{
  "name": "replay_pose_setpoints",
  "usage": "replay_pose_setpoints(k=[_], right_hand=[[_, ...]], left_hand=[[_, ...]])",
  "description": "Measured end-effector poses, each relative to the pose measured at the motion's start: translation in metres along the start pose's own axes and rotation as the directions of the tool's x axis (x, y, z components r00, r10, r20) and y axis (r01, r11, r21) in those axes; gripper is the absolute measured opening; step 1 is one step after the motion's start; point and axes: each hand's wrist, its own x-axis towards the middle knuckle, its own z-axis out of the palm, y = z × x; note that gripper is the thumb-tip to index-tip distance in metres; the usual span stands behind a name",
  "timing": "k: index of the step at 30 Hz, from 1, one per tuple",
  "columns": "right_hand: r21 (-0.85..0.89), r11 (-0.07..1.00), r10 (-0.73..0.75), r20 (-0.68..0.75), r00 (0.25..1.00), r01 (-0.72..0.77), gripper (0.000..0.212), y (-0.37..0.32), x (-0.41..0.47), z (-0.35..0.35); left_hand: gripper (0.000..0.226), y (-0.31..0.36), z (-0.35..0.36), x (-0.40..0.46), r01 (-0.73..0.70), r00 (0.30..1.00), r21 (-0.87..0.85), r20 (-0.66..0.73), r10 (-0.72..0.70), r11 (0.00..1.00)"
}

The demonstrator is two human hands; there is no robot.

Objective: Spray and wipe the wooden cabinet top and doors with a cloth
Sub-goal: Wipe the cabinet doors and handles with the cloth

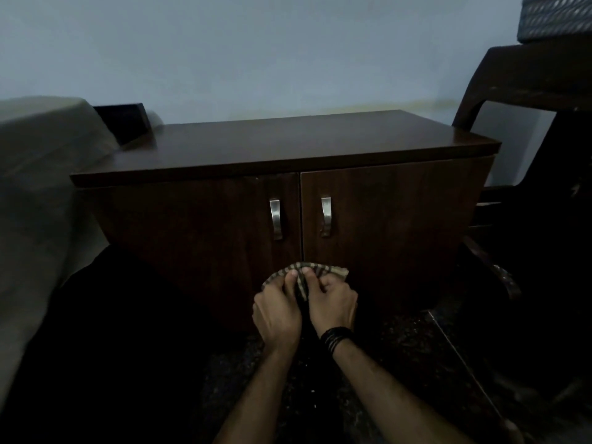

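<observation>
The cloth [304,274] bunched in my fingers is beige with dark stripes. The cabinet [282,145] before me is dark reddish-brown wood, its two door handles [276,219] brushed silver. Black bands [336,339] ring my right wrist. The wall [256,52] behind is pale blue-grey, the floor [384,363] dark and speckled, and the chair [528,78] deep brown.

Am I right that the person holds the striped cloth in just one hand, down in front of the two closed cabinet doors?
Not quite. The head view shows both hands on the striped cloth: the left hand and the right hand each grip it, close together. The rest holds: the cloth is low in front of the cabinet doors, which are closed.
</observation>
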Motion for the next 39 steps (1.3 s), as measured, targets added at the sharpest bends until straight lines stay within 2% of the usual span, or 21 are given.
replay_pose_setpoints(k=[2,4,6,11,13,15,18,20,22,25,30,32,36,39], right_hand=[[0.104,0.995,0.004,-0.105,0.994,0.007,0.047,-0.005,0.000,0.001],[0.207,0.975,-0.025,-0.245,0.969,0.078,0.039,-0.010,0.009,-0.004],[0.259,0.955,-0.058,-0.312,0.948,0.143,0.034,-0.014,0.019,-0.012],[0.266,0.923,-0.177,-0.348,0.921,0.278,0.040,-0.016,0.024,-0.025],[0.250,0.916,-0.210,-0.369,0.905,0.314,0.042,-0.015,0.023,-0.024],[0.258,0.916,-0.187,-0.403,0.896,0.307,0.046,-0.015,0.024,-0.020],[0.369,0.885,-0.079,-0.481,0.873,0.283,0.059,-0.018,0.026,-0.016],[0.430,0.859,-0.046,-0.477,0.878,0.279,0.056,-0.020,0.026,-0.016],[0.421,0.864,-0.049,-0.474,0.879,0.275,0.042,-0.020,0.029,-0.021],[0.344,0.883,-0.137,-0.462,0.876,0.319,0.024,-0.018,0.034,-0.032],[0.254,0.829,-0.363,-0.434,0.824,0.499,0.020,-0.039,0.038,-0.048],[0.273,0.813,-0.391,-0.398,0.830,0.515,0.023,-0.051,0.039,-0.053],[0.531,0.760,-0.332,-0.179,0.926,0.375,0.046,-0.056,0.021,-0.067],[0.544,0.764,-0.343,-0.113,0.933,0.347,0.062,-0.050,0.015,-0.070]], left_hand=[[0.044,0.010,0.000,0.002,-0.130,0.991,-0.027,-0.003,0.130,0.991],[0.039,0.027,0.000,0.004,-0.258,0.966,-0.065,-0.007,0.258,0.964],[0.031,0.045,-0.001,0.003,-0.312,0.950,-0.123,-0.023,0.311,0.942],[0.016,0.053,-0.002,0.000,-0.318,0.948,-0.263,-0.082,0.308,0.911],[0.017,0.053,0.000,-0.005,-0.301,0.953,-0.339,-0.126,0.274,0.891],[0.026,0.056,0.002,-0.012,-0.270,0.961,-0.406,-0.176,0.215,0.873],[0.035,0.062,0.003,-0.016,-0.211,0.970,-0.503,-0.214,0.116,0.838],[0.036,0.063,0.005,-0.015,-0.209,0.968,-0.527,-0.230,0.098,0.824],[0.038,0.064,0.008,-0.016,-0.226,0.963,-0.532,-0.248,0.105,0.816],[0.040,0.068,0.012,-0.022,-0.251,0.954,-0.532,-0.278,0.114,0.809],[0.033,0.080,0.006,-0.019,-0.352,0.924,-0.557,-0.337,0.183,0.752],[0.032,0.085,0.001,-0.012,-0.365,0.922,-0.569,-0.331,0.202,0.737],[0.034,0.084,-0.003,-0.011,-0.357,0.931,-0.603,-0.292,0.219,0.713],[0.036,0.081,-0.005,-0.010,-0.316,0.949,-0.613,-0.219,0.229,0.724]])
